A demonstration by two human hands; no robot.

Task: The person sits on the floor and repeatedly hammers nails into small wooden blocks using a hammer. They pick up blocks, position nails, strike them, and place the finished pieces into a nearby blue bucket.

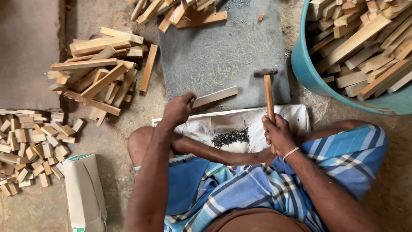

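Note:
My left hand (pixel 177 108) grips one end of a pale wooden strip (pixel 216 96) that lies on a grey stone slab (pixel 223 51). My right hand (pixel 278 134) is closed around the wooden handle of a hammer (pixel 268 92), whose dark metal head hovers over the slab just right of the strip. A heap of small dark nails (pixel 231 137) lies on a white sack (pixel 240 124) between my hands, over my lap.
A teal tub (pixel 307 71) full of wooden strips stands at the right. Piles of strips lie at the left (pixel 96 71) and top (pixel 180 10). Small wooden blocks (pixel 32 146) and a white paper bag (pixel 83 193) sit at the lower left.

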